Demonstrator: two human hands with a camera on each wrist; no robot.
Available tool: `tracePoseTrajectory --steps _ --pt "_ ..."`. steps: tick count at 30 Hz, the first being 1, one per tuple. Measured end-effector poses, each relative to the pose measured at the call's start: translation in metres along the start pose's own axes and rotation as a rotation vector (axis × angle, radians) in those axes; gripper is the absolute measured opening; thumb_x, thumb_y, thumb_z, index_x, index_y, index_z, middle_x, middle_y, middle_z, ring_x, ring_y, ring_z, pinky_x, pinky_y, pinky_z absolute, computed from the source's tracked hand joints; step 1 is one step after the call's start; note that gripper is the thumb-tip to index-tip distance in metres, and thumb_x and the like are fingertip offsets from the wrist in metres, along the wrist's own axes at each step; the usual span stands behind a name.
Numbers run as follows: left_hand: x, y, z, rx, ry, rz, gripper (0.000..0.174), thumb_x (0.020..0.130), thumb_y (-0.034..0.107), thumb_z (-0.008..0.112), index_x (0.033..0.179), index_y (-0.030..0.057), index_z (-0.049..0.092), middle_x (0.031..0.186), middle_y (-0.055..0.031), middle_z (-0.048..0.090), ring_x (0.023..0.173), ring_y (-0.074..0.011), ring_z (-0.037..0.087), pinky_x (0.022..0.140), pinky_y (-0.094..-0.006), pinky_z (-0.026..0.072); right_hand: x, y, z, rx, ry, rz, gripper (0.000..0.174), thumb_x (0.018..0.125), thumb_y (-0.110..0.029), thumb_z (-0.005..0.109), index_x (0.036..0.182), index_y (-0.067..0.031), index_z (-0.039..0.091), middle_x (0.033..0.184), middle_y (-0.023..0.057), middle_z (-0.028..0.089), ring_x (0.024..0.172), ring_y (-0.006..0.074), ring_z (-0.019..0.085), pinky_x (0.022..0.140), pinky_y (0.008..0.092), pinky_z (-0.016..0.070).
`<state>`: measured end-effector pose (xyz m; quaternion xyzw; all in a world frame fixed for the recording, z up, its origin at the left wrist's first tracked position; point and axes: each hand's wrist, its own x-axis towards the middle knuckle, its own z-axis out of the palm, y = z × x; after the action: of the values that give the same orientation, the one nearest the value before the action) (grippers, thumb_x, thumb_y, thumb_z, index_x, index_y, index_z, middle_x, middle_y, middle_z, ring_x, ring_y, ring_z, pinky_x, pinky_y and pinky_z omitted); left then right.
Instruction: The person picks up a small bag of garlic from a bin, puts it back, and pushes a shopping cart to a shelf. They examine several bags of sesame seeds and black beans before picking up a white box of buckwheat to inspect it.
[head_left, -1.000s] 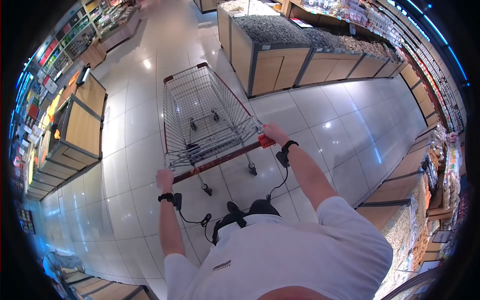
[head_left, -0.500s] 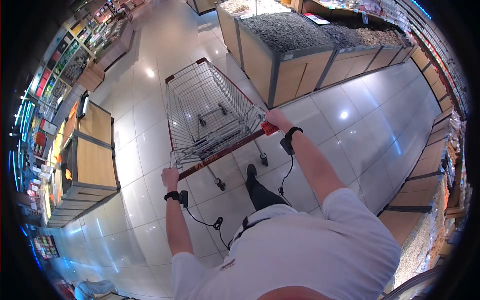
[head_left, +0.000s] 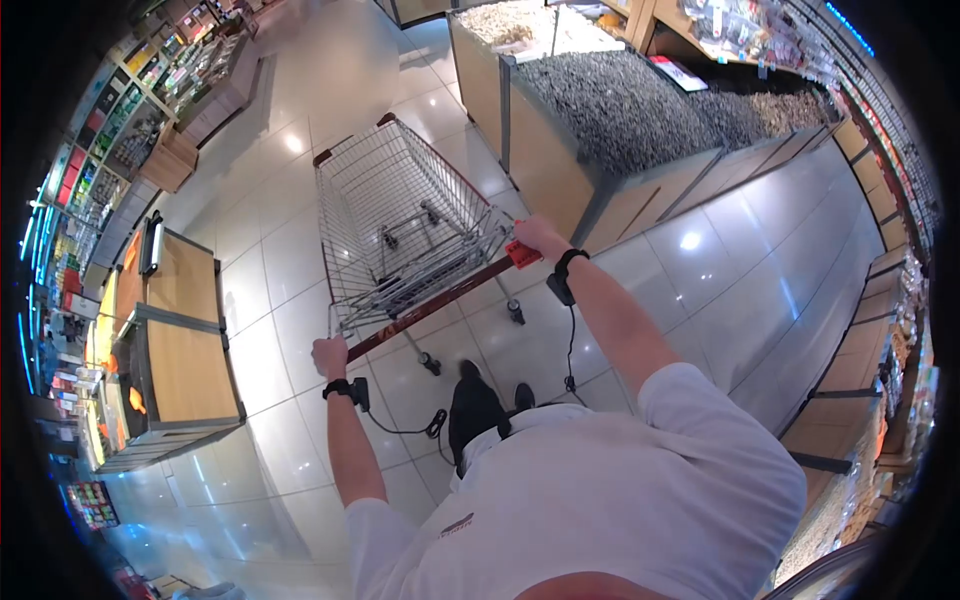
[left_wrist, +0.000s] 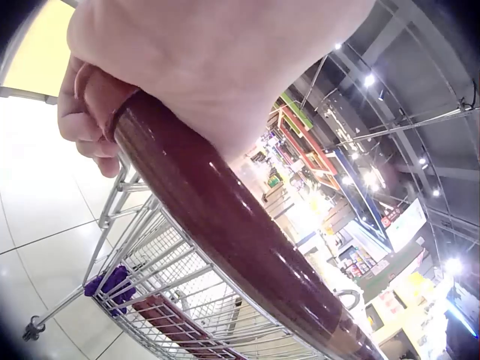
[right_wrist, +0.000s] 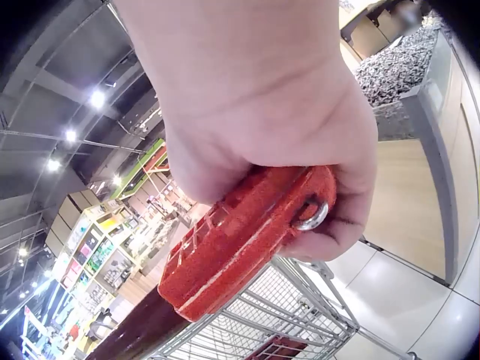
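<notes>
A wire shopping cart [head_left: 345,235] stands ahead of the person, its mesh basket bare in the head view. My left hand [head_left: 330,357] grips the left end of its dark red handlebar [head_left: 430,312]. Seen from the left wrist, curled fingers [left_wrist: 88,139] wrap the end of the bar. At the other end, my right hand [head_left: 542,238] holds on over a bright red plastic block [right_wrist: 240,247] fixed on the handlebar. A small metal ring [right_wrist: 311,217] sticks out of that block beside the fingers. Both wrists carry black straps with cables.
A wooden bin of dark seed-like goods [head_left: 640,110] stands close at the cart's right. To the left is a wooden display counter [head_left: 185,370]. More bins line the right edge [head_left: 835,430]. Tiled floor [head_left: 285,290] runs ahead between the displays, where a blurred patch shows.
The person has stepped forward with the cart. The dark-goods bin on the right now looks larger and nearer, and the feet have changed position. Both hands keep their hold.
</notes>
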<state>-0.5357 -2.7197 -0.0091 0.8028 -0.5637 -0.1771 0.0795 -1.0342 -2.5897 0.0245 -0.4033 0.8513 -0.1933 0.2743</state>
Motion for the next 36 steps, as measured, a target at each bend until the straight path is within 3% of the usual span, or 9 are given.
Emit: tracePoseTrajectory --steps 1,4,8,11,12,17,26,32,36 --pt "0.017 0.012 0.0 0.0 -0.003 0.019 0.047 0.082 0.034 0.067 0.11 -0.0033 0.069 0.112 -0.0261 0.071 0.108 -0.044 0.068 0.095 -0.0504 0.0545 0.066 0.031 0.028 -0.085 -0.009 -0.029 0.036 0.089 -0.03 0.055 0.087 0.0009 0.073 0.084 0.0219 0.072 0.073 0.0362 0.073 0.063 0.0448 0.0582" --pt "0.066 0.049 -0.005 -0.02 -0.017 0.034 0.045 0.081 0.032 0.067 0.109 -0.0033 0.069 0.111 -0.0263 0.071 0.106 -0.0444 0.068 0.094 -0.0508 0.0549 0.08 -0.033 -0.004 0.117 -0.063 0.072 0.035 0.088 -0.029 0.056 0.087 0.0012 0.073 0.082 0.0213 0.072 0.071 0.0361 0.072 0.062 0.046 0.0572" --pt "0.138 0.113 -0.005 -0.038 -0.035 0.016 0.043 0.08 0.03 0.066 0.107 -0.0034 0.069 0.112 -0.0267 0.071 0.107 -0.044 0.068 0.094 -0.0508 0.0549 0.151 -0.088 -0.026 0.104 -0.034 0.141 0.027 0.087 -0.024 0.059 0.085 -0.0004 0.072 0.079 0.0184 0.071 0.067 0.0314 0.072 0.058 0.044 0.0545" --pt "0.202 0.153 0.007 -0.013 0.011 0.041 0.042 0.08 0.029 0.066 0.107 -0.0031 0.07 0.113 -0.0263 0.07 0.108 -0.0434 0.068 0.094 -0.0506 0.0549 0.247 -0.083 -0.009 0.034 -0.103 -0.004 0.023 0.087 -0.022 0.061 0.085 -0.0009 0.071 0.077 0.0152 0.07 0.065 0.0283 0.071 0.057 0.0425 0.0538" --pt "0.217 0.172 0.002 -0.029 -0.014 0.033 0.042 0.08 0.029 0.065 0.108 -0.0028 0.07 0.115 -0.0262 0.07 0.11 -0.043 0.067 0.095 -0.0504 0.0544 0.286 -0.071 0.01 0.271 0.015 0.035 0.021 0.086 -0.019 0.062 0.085 0.0 0.07 0.075 0.0137 0.069 0.065 0.0278 0.071 0.055 0.0414 0.0536" --pt "0.312 0.242 0.005 -0.043 -0.042 0.062 0.045 0.08 0.032 0.067 0.109 -0.0028 0.071 0.112 -0.0282 0.07 0.109 -0.0448 0.067 0.094 -0.0511 0.0546 0.336 -0.147 -0.025 0.244 -0.018 0.201 0.024 0.087 -0.019 0.061 0.087 0.003 0.071 0.08 0.0174 0.071 0.067 0.0299 0.072 0.054 0.0424 0.0554" --pt "0.479 0.375 0.017 -0.05 -0.069 0.124 0.046 0.081 0.032 0.067 0.106 -0.0051 0.071 0.111 -0.0297 0.07 0.108 -0.0448 0.067 0.095 -0.0503 0.0535 0.516 -0.212 -0.045 0.144 0.019 0.228 0.036 0.086 -0.027 0.058 0.093 0.0047 0.073 0.087 0.0249 0.072 0.074 0.0365 0.074 0.063 0.0445 0.0598" --pt "0.597 0.482 0.026 -0.059 -0.069 0.177 0.045 0.081 0.032 0.066 0.102 -0.0076 0.071 0.107 -0.0318 0.07 0.105 -0.0466 0.067 0.093 -0.051 0.0535 0.663 -0.264 -0.068 0.161 0.055 0.184 0.035 0.084 -0.024 0.059 0.091 0.0077 0.072 0.086 0.0243 0.073 0.075 0.0359 0.074 0.064 0.0458 0.0599" --pt "0.643 0.541 0.045 -0.159 0.218 0.058 0.045 0.082 0.033 0.064 0.109 -0.0026 0.068 0.112 -0.027 0.069 0.108 -0.0427 0.067 0.095 -0.053 0.0529 0.763 -0.281 -0.059 0.211 0.055 0.182 0.037 0.084 -0.026 0.059 0.092 0.0072 0.072 0.088 0.0264 0.072 0.08 0.0378 0.074 0.072 0.0438 0.0597"
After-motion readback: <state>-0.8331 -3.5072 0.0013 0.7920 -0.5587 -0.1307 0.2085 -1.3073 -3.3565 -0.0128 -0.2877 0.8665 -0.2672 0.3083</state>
